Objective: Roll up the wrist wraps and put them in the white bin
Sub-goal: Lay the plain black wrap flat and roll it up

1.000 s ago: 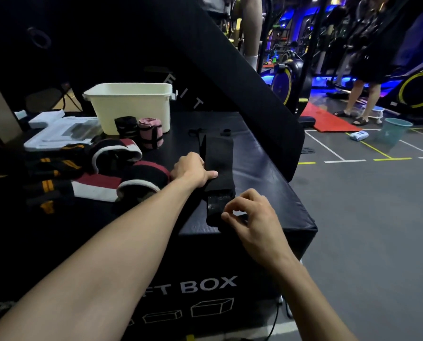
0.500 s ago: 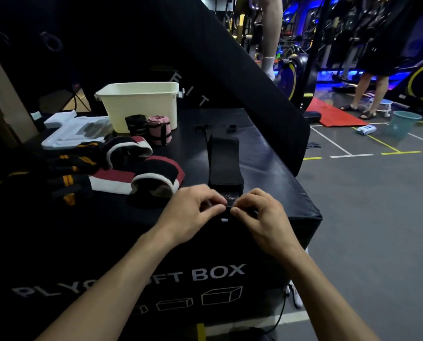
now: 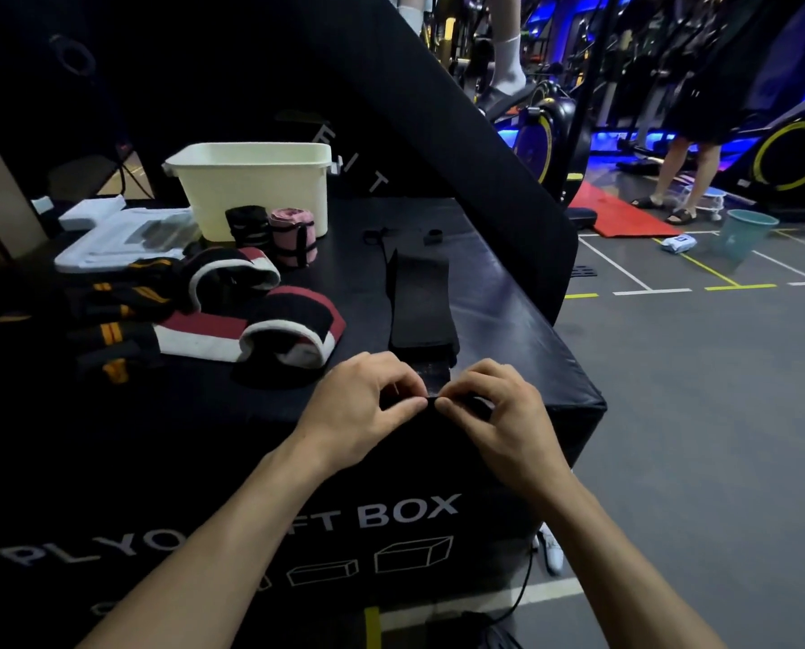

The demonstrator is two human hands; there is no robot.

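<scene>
A black wrist wrap point(image 3: 421, 299) lay flat along the plyo box point(image 3: 508, 292), its near end at the box's front edge. There the left hand point(image 3: 361, 407) and the right hand point(image 3: 496, 409) met, fingers curled, thumbs and forefingers pinching that end between them. Behind the wrap, at the box's far side, stood the white bin point(image 3: 251, 187), with a rolled black wrap point(image 3: 247, 225) and a rolled pink wrap point(image 3: 294, 236) touching its front. Left of the flat wrap lay loose red-white-black wraps point(image 3: 251, 327).
</scene>
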